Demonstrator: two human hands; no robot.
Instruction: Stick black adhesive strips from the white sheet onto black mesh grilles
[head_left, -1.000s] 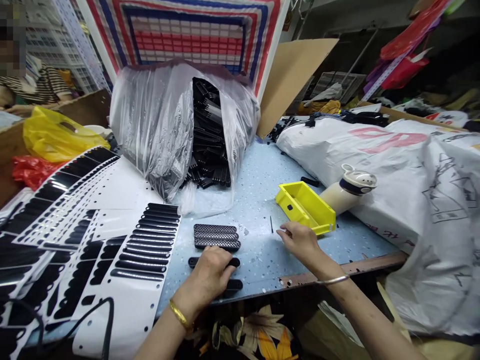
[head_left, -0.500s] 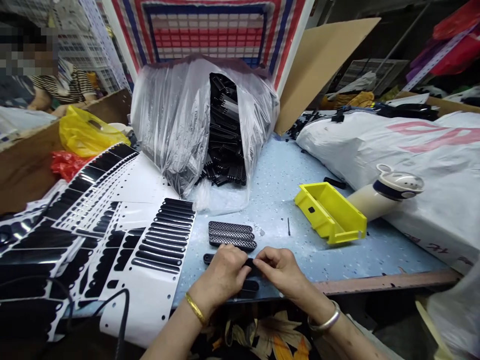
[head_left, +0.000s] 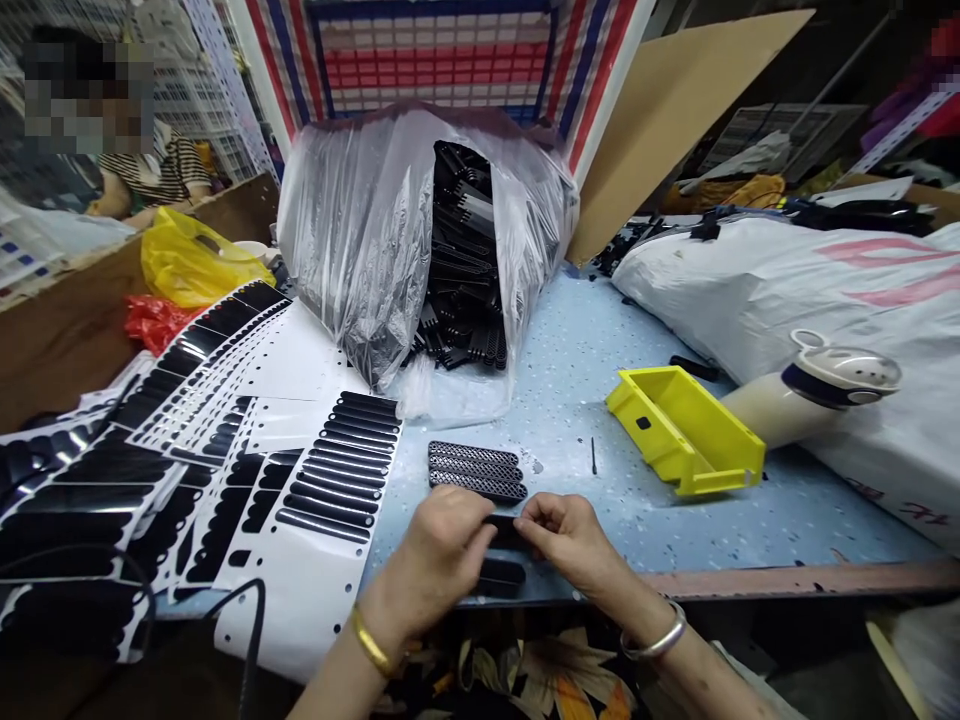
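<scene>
Between my hands a black strip (head_left: 507,531) is held just above the table's front edge. My left hand (head_left: 446,535), with a gold bangle at the wrist, pinches its left part. The fingertips of my right hand (head_left: 566,532), below which sits a silver bangle, close on its right end. Under them another black strip (head_left: 501,577) lies on the table. Just beyond my left hand rest several black pieces with a perforated pattern (head_left: 476,466), side by side. To the left, a white sheet (head_left: 300,570) carries rows of glossy black strips (head_left: 345,455).
A clear plastic bag (head_left: 360,230) of black comb-like parts stands behind. At right are a yellow bin (head_left: 686,425), a bottle (head_left: 810,390) and a large white sack (head_left: 787,270). A person (head_left: 161,165) sits at the far left.
The whole view has shifted, so the objects appear farther right. The left end of the strip, seen earlier beyond my left hand, is now hidden. Both hands keep their pinch.
</scene>
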